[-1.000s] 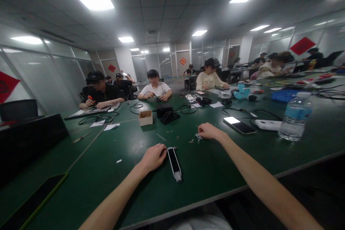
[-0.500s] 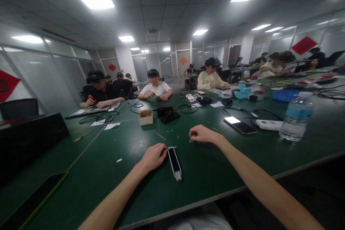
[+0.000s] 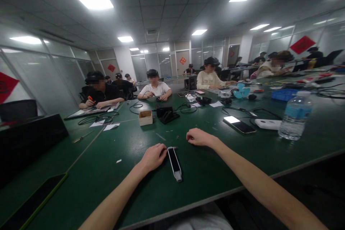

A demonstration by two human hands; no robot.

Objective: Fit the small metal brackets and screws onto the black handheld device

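My left hand (image 3: 153, 157) rests on the green table (image 3: 107, 165) with its fingers curled against the upper end of a long black-and-white device (image 3: 174, 163) that lies flat. My right hand (image 3: 198, 137) lies further back and to the right, fingers curled in over small metal parts that it now covers. One tiny metal ring (image 3: 177, 137) lies loose just left of that hand. What the right fingers hold is hidden.
A small cardboard box (image 3: 146, 117), a black charger with cables (image 3: 167, 114), a lit phone (image 3: 239, 124), a white pack (image 3: 268, 124) and a water bottle (image 3: 295, 115) stand behind my hands. Several seated people work along the far side. A black tray (image 3: 32, 205) sits near left.
My right hand has slid left and toward me across the table, covering the small metal parts it was touching. The left hand and the device have stayed put.
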